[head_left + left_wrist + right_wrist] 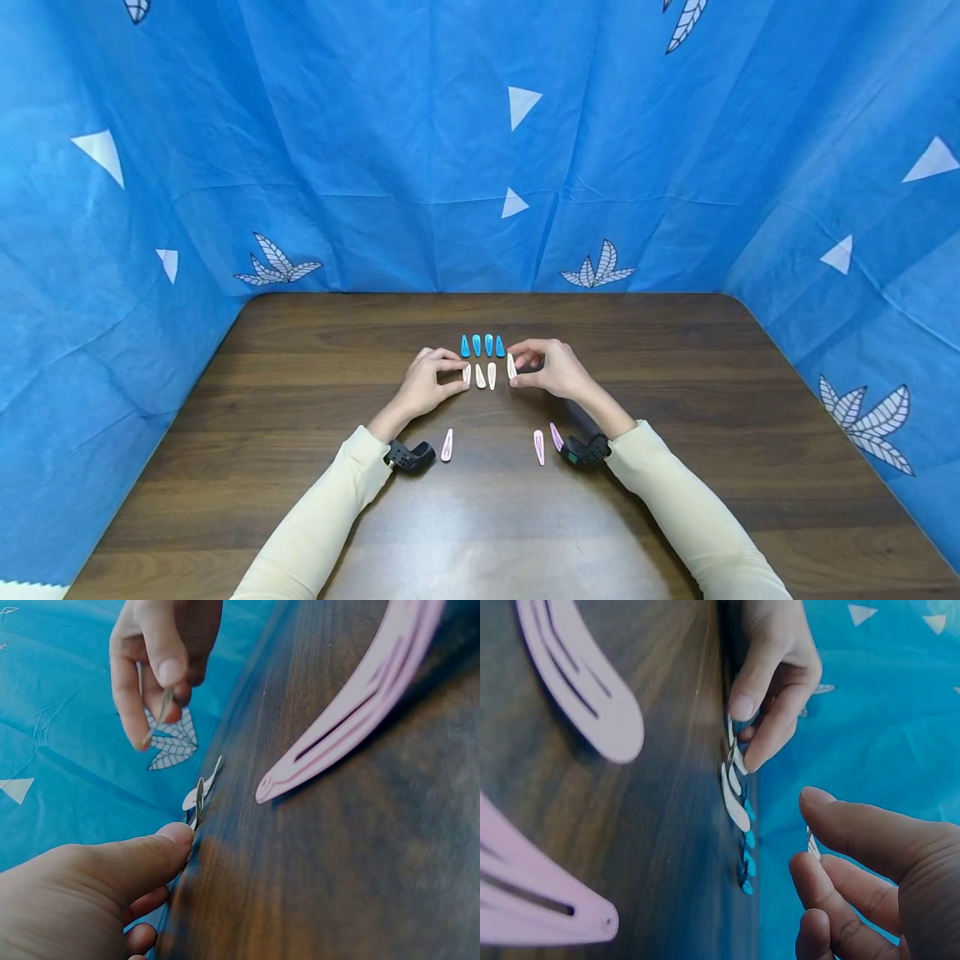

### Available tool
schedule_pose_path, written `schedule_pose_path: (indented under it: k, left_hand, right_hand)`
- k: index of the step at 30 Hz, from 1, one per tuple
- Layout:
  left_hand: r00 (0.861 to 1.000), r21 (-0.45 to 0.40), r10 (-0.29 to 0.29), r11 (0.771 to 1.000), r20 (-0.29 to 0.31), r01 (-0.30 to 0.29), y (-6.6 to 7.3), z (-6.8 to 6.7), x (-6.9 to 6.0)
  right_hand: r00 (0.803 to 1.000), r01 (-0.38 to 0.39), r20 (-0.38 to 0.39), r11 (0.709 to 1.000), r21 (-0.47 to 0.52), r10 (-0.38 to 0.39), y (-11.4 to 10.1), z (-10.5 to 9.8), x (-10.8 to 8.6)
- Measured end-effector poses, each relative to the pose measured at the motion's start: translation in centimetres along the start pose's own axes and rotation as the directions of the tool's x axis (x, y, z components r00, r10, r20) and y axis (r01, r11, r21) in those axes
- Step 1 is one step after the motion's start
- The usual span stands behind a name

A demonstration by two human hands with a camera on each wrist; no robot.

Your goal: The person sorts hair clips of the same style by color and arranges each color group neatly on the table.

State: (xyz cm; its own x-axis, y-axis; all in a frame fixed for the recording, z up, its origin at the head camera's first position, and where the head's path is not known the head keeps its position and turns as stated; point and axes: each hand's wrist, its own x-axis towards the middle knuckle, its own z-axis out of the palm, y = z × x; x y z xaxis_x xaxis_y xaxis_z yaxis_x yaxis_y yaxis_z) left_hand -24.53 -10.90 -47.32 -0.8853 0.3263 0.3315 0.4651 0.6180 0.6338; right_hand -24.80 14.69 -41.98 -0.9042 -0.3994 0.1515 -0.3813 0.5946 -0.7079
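Observation:
My left hand [430, 383] pinches the leftmost cream-white snap hair clip [467, 374] by its ends, thumb near me and index finger at the far end. Beside it, two more cream-white clips [481, 377] lie on the table. To their right, my right hand [551, 368] holds another cream-white clip [512, 367] between thumb and fingers. The left wrist view shows this clip [161, 720] raised off the wood. In the right wrist view most of it is hidden behind the fingertips [814, 876]. Several blue clips [477, 346] form a row just beyond the white ones.
Nearer me on the brown wooden table [300, 500] lie a pink clip [447, 445] by the left wrist, and another pink clip [539, 447] and a purplish-pink clip [557, 437] by the right wrist. A blue patterned cloth [375, 150] surrounds the table's back and sides.

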Motion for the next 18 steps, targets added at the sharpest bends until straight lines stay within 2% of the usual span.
schedule_pose_path:
  k: [7, 18]
  left_hand:
    - [1.0, -0.004, -0.011, 1.0, 0.007, 0.011, 0.0, 0.1, 0.0]
    - [1.0, -0.012, -0.018, 1.0, 0.01, 0.018, 0.0, 0.0, 0.0]
  right_hand:
    - [0.997, -0.058, 0.042, 0.998, -0.009, 0.058, 0.6, 0.6, 1.0]
    - [0.994, -0.061, 0.095, 0.998, -0.003, 0.061, 1.6, 1.4, 1.6]
